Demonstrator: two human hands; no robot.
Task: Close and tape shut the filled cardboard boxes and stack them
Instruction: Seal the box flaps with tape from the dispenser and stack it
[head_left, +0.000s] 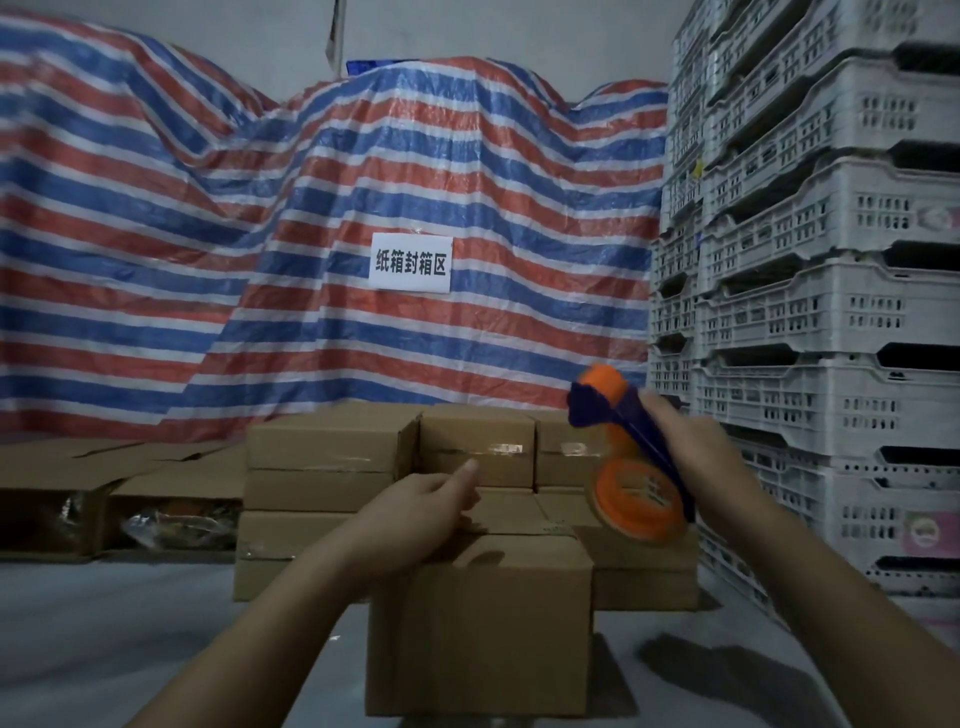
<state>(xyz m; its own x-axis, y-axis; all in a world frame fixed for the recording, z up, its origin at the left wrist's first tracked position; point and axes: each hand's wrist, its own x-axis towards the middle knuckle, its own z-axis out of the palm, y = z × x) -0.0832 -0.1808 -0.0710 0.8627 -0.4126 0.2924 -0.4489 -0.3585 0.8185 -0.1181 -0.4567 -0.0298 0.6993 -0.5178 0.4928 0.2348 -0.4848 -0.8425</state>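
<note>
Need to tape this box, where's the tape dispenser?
The tape dispenser is in the right hand, raised right of centre above the stacked boxes.

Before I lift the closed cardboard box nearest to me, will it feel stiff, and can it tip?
The nearest box is probably stiff: its walls look flat and square. It seems unlikely to tip, being wider than tall. The left hand rests on its top without denting it.

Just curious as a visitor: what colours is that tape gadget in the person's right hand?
The tape dispenser is orange with a dark purple-blue frame, seen in the head view.
</note>
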